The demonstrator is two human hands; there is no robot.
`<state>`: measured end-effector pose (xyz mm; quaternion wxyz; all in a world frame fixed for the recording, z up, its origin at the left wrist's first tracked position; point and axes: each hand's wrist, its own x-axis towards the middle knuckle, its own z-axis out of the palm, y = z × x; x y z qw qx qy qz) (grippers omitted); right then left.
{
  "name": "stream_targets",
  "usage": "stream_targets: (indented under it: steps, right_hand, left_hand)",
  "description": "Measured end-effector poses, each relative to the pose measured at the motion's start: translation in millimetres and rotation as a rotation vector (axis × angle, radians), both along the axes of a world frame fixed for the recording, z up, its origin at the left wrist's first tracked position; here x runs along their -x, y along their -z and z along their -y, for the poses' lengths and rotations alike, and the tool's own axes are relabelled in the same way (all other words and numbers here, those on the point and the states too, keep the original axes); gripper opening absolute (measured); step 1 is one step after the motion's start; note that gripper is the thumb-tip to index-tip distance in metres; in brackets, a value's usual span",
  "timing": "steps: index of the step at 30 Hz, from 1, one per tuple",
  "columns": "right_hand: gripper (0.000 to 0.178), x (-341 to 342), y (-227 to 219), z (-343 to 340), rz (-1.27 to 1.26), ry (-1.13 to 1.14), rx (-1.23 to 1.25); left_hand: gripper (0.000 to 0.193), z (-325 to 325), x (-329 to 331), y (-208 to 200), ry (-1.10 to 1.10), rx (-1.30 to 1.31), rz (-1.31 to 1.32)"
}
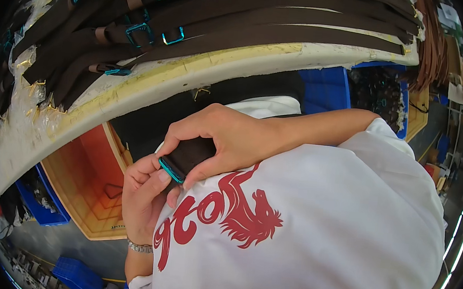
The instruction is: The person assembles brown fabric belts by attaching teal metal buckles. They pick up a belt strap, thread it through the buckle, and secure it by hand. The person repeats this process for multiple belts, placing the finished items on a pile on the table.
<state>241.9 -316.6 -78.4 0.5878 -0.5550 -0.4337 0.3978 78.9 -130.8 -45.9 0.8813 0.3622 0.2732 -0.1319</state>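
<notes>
Here we are, just off the near edge of the white table (pixel 273 54): the dark strap (pixel 196 153) disappears under the right hand (pixel 243 137), so its far end is hidden from us, while the left hand's lower fingers are tucked out of sight. We see the left hand (pixel 146 189) pinching the teal buckle (pixel 171 170) at the strap's end, the right clamped over the strap itself. The table's top is patched with yellowed film, its left end lost in the dark rim; beyond it on the right, the room blurs. Across the table we've got brown straps (pixel 221 18) in overlapping rows, covering much of the surface. Below the table, an orange crate (pixel 52 183) stands to the left and a blue crate (pixel 323 89) to the right, the latter partly blocked by the right forearm.
</notes>
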Motion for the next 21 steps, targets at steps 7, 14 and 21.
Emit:
stream_targets:
  steps: [7, 14, 21]
  right_hand:
    - [0.054, -3.4, 0.2, 2.4, -0.077, -0.044, 0.067]
    - [0.052, -1.5, 3.4, 1.8, -0.009, -0.046, -0.005]
    - [0.052, -6.3, -2.0, 1.8, -0.065, -0.036, 0.140]
  left_hand:
    - [0.008, 1.4, -0.5, -10.4, 0.118, -0.712, -0.009]
    - [0.011, -3.1, 7.4, 12.7, 0.120, -0.641, 0.195]
    - [0.013, -4.8, -3.4, -0.9, 0.089, -0.968, 0.167]
